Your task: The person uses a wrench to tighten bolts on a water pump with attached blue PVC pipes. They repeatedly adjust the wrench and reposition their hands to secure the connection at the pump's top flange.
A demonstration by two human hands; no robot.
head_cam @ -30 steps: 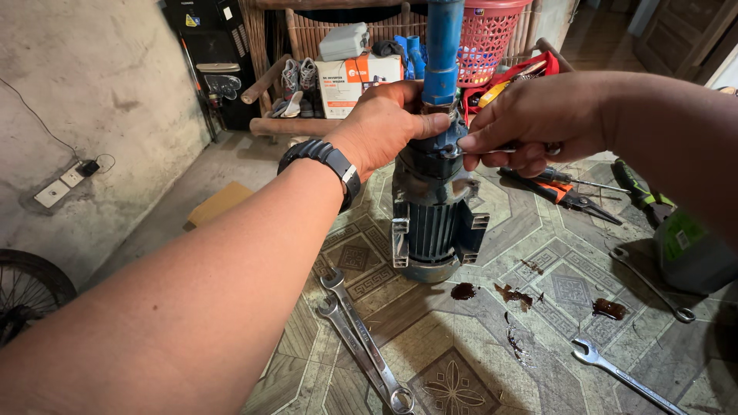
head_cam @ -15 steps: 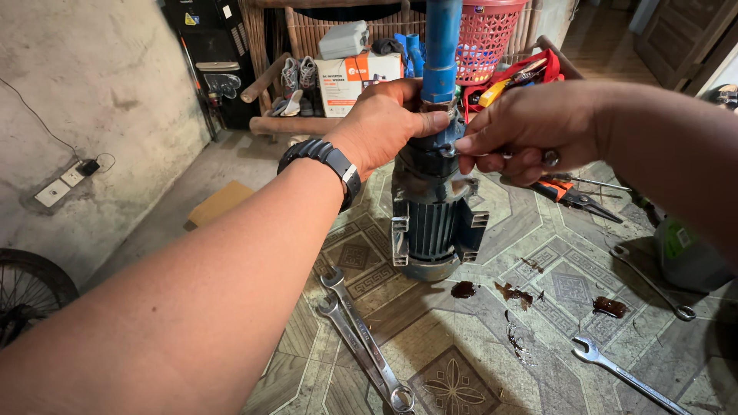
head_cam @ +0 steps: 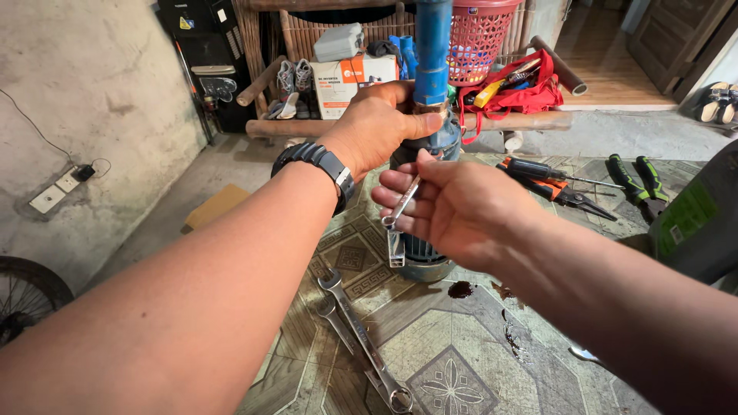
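Note:
A blue-grey water pump point(head_cam: 419, 257) stands upright on the patterned floor, with a blue pipe point(head_cam: 432, 42) rising from its top. My left hand point(head_cam: 380, 127), with a black watch on the wrist, grips the pump's top where the pipe joins. My right hand point(head_cam: 453, 204) is in front of the pump body and holds a small silver wrench point(head_cam: 401, 204) between thumb and fingers. Most of the pump body is hidden behind my right hand.
Two long silver wrenches point(head_cam: 357, 334) lie on the floor in front of the pump. Dark wet stains point(head_cam: 461, 290) mark the tiles. Pliers and a screwdriver point(head_cam: 565, 184) lie at right, beside a red bag point(head_cam: 515, 88), a red basket point(head_cam: 477, 34) and boxes on a wooden rack.
My right hand has drawn back from the pump's top toward me, now showing the small wrench in its fingers. The view has shifted closer. My left hand keeps its grip.

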